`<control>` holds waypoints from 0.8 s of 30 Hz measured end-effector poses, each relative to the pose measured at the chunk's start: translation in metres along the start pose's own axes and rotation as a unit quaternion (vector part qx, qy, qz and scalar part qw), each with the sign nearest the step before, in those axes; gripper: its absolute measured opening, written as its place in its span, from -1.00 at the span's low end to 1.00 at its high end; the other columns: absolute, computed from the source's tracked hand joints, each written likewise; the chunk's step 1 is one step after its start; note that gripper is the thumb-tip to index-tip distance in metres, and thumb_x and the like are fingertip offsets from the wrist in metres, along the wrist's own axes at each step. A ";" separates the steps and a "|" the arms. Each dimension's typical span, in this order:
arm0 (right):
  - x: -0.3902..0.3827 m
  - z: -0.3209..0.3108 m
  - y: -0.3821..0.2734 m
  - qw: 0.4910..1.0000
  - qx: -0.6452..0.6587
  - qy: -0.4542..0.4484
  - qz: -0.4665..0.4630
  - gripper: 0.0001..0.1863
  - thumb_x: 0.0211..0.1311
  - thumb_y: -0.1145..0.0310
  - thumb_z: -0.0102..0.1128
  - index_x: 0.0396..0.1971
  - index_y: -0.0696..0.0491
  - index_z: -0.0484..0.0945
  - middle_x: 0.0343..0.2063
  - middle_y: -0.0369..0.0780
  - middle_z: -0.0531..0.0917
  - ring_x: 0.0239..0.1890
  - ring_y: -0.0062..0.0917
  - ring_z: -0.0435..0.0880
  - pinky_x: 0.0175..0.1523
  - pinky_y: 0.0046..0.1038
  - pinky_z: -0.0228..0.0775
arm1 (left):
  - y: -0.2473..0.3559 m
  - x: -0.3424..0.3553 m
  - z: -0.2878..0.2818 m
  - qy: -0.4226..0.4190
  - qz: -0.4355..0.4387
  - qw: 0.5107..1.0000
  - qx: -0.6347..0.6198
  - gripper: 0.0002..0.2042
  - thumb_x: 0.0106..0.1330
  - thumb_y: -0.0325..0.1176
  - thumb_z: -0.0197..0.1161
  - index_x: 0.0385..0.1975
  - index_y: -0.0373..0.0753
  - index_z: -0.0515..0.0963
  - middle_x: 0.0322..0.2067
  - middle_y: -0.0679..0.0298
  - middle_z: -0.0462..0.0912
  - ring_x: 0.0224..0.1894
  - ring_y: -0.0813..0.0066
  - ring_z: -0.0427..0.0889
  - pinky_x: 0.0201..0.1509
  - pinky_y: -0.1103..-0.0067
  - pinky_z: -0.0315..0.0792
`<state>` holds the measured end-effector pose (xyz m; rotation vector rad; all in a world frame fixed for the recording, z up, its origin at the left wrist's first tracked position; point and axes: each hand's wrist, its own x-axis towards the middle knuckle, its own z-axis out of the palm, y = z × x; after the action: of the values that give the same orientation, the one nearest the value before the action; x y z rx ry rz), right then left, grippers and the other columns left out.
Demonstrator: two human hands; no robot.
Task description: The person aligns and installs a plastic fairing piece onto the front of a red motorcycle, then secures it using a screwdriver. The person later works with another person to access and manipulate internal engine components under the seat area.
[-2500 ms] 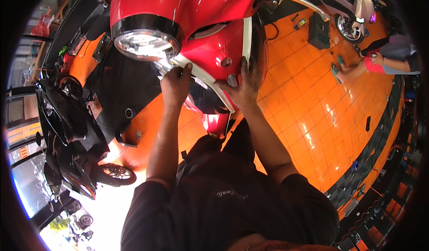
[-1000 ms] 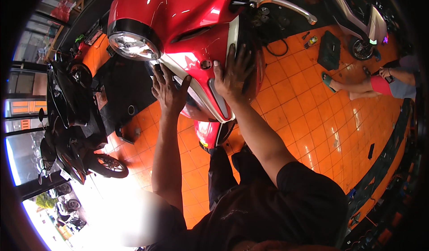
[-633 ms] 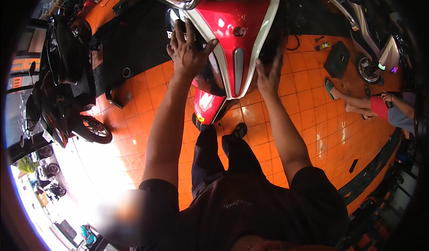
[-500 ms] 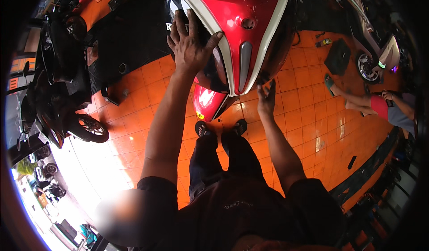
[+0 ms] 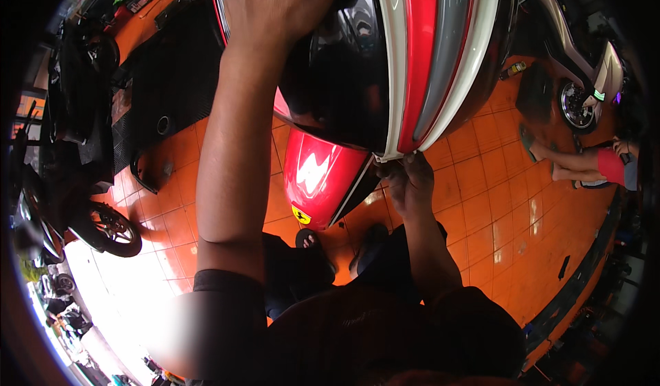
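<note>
The left arm stretches forward past the scooter's red front fender [image 5: 320, 180], and the left hand [image 5: 278, 4] lies over the side of the scooter [image 5: 340, 76], back turned up; its fingers run out of sight, so I can't tell whether they grip. The right forearm reaches up more steeply, and the right hand [image 5: 409, 183] has its fingers bent at the lower tip of the front panel [image 5: 421, 56], touching it, though I can't tell if they pinch. The panel, red with a grey insert and cream edges, rises ahead of the right hand and stands to the right of the left one.

To the right of the right hand there's open orange tile [image 5: 474, 193]; to its left, the fender sits close by and bars that way. A foot [image 5: 307, 239] stands below the fender.

Well left of the left hand lie a dark mat [image 5: 161, 94] and a black motorcycle [image 5: 82, 159]. Far right of the right hand are a black box [image 5: 534, 94], a bottle [image 5: 513, 70], a silver scooter [image 5: 605, 76] and a seated person [image 5: 608, 162].
</note>
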<state>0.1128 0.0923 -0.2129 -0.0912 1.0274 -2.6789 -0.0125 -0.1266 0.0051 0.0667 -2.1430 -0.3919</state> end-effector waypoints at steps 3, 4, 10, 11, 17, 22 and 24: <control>0.003 -0.014 0.013 0.998 0.020 -0.056 -0.023 -0.55 0.33 0.12 0.12 0.04 0.15 0.41 -0.17 -0.09 0.64 -0.23 -0.41 0.67 -0.19 -0.43 0.57 | -0.002 -0.014 0.005 0.039 0.046 0.998 0.001 -0.18 0.30 0.27 -0.06 0.34 -0.33 0.15 0.34 -0.11 0.16 0.42 -0.04 0.05 0.46 0.23 -0.10; 0.007 -0.020 0.014 0.997 0.017 -0.072 -0.036 -0.53 0.33 0.10 0.12 0.04 0.15 0.41 -0.17 -0.09 0.64 -0.24 -0.41 0.67 -0.21 -0.44 0.57 | -0.001 -0.021 0.003 0.039 0.047 0.998 0.002 -0.18 0.30 0.28 -0.08 0.35 -0.31 0.15 0.34 -0.08 0.17 0.42 -0.02 0.05 0.46 0.23 -0.10; 0.014 -0.027 0.020 0.989 -0.034 -0.117 -0.080 -0.48 0.33 0.01 0.10 0.07 0.13 0.41 -0.17 -0.14 0.63 -0.15 -0.41 0.64 -0.08 -0.38 0.53 | 0.007 -0.044 -0.004 0.023 0.045 0.998 -0.028 -0.20 0.30 0.31 -0.16 0.38 -0.20 0.14 0.40 0.06 0.08 0.46 0.09 -0.02 0.48 0.16 -0.18; 0.013 -0.036 0.019 0.989 -0.045 -0.110 -0.086 -0.49 0.33 0.02 0.10 0.08 0.11 0.41 -0.16 -0.13 0.65 -0.13 -0.40 0.67 -0.07 -0.35 0.56 | 0.001 -0.043 0.005 0.014 0.043 0.998 -0.048 -0.19 0.29 0.32 -0.16 0.38 -0.19 0.12 0.41 0.07 0.06 0.46 0.11 -0.04 0.47 0.13 -0.20; 0.003 -0.025 0.018 0.991 -0.063 -0.075 -0.094 -0.52 0.33 0.03 0.12 0.05 0.08 0.44 -0.10 -0.11 0.65 -0.02 -0.36 0.63 0.16 -0.22 0.38 | 0.001 -0.052 -0.010 -0.005 0.023 0.999 -0.044 -0.16 0.27 0.37 -0.18 0.41 -0.13 0.08 0.43 0.12 0.00 0.48 0.16 -0.08 0.49 0.18 -0.23; -0.001 -0.018 0.019 0.990 -0.040 -0.071 -0.118 -0.54 0.32 0.06 0.14 0.02 0.11 0.44 -0.14 -0.14 0.66 -0.01 -0.34 0.63 0.15 -0.20 0.40 | -0.001 -0.049 -0.008 -0.031 0.020 0.999 -0.021 -0.13 0.25 0.41 -0.20 0.42 -0.10 0.04 0.45 0.13 -0.05 0.50 0.16 -0.16 0.50 0.22 -0.28; 0.005 -0.020 0.024 0.986 -0.020 -0.071 -0.149 -0.58 0.31 0.09 0.17 -0.03 0.10 0.45 -0.17 -0.18 0.66 -0.05 -0.36 0.65 0.10 -0.19 0.45 | -0.003 -0.051 -0.007 -0.035 0.037 0.998 -0.031 -0.10 0.23 0.43 -0.18 0.43 -0.12 0.03 0.45 0.12 -0.06 0.50 0.15 -0.18 0.50 0.26 -0.30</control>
<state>0.1100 0.0865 -0.2439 -0.4732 1.0971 -2.8624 0.0214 -0.1215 -0.0327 -0.0614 -2.1945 -0.4221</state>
